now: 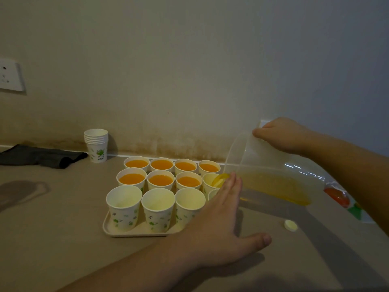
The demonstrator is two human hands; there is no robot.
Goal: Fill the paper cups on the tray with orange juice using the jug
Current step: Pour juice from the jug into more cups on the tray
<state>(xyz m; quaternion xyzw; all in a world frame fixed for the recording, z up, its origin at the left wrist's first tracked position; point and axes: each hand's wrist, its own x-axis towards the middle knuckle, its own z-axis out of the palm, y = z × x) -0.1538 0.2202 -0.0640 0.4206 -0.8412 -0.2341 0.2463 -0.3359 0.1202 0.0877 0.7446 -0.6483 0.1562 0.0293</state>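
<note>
Head-camera view: the left hand (219, 220) lay open, fingers straight, beside the tray (109, 227) of paper cups (157, 207) on the counter (52, 218). Beyond it, the right hand (282, 133) gripped the tilted jug (273, 165), orange juice (220, 179) pouring into a second-row cup.

Home counter (63, 207): stained wall (168, 81), socket (10, 74).
</note>
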